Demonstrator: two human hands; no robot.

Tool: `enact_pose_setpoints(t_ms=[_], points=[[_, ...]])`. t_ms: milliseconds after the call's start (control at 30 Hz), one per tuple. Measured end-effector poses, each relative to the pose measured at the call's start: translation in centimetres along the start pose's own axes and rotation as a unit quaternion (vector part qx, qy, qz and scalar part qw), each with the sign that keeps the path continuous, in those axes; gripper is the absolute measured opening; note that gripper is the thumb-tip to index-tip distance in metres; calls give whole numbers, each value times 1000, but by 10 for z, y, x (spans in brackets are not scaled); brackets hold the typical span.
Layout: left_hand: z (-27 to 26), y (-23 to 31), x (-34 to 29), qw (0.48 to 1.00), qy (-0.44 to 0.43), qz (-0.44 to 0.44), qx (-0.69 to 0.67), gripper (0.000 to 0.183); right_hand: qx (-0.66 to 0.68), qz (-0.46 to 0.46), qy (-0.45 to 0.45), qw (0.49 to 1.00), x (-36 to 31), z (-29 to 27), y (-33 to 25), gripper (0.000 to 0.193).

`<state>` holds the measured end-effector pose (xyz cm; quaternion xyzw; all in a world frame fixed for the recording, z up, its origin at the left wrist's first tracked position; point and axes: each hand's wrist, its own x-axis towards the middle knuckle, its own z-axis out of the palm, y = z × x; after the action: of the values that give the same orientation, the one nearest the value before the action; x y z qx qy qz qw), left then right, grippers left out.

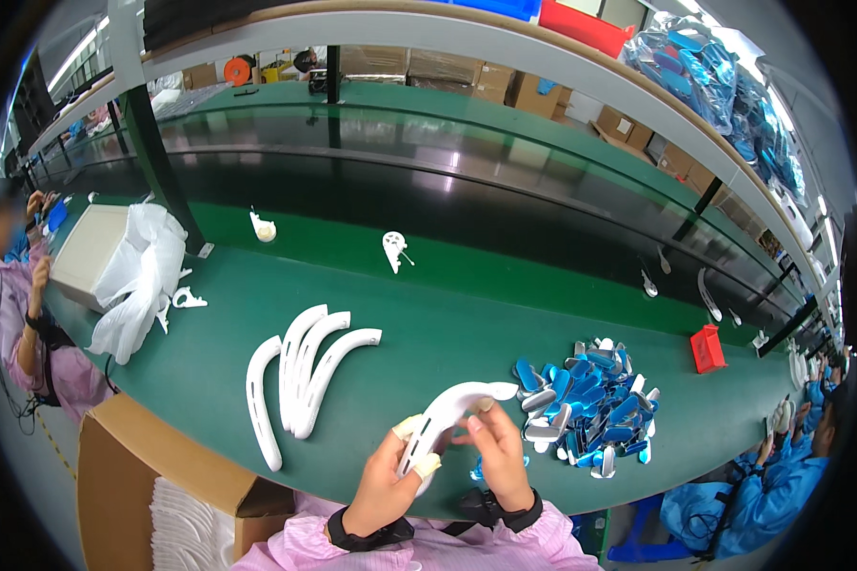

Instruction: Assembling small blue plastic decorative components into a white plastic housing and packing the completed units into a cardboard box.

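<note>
Your left hand (pixel 383 481) and right hand (pixel 498 449) both clamp one curved white plastic arm (pixel 448 411) low centre, steadying it above the green counter (pixel 448 324) beside the blue-and-silver clips (pixel 586 404).

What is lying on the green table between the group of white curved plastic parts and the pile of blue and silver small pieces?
In the head view, only bare green table separates the white curved plastic parts from the blue and silver pile; nearer the person, both hands hold another white curved part.

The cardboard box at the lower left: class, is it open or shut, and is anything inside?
Open. The cardboard box has its flap folded outward, and stacked white curved pieces show inside.
</note>
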<state>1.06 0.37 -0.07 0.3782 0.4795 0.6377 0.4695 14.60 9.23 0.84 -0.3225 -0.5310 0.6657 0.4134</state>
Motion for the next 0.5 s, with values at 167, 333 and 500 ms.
enact_pose_setpoints(t_ms=[167, 333, 500], points=[[-6, 6, 3, 985, -88, -92, -115, 48, 5, 3, -29, 1000, -1, -2, 2, 31], [-8, 5, 7, 988, -81, -78, -108, 47, -156, -69, 27, 985, -1, 13, -4, 25], [0, 2, 18, 973, -7, -49, -225, 40, -201, 21, -104, 974, -6, 5, 0, 45]])
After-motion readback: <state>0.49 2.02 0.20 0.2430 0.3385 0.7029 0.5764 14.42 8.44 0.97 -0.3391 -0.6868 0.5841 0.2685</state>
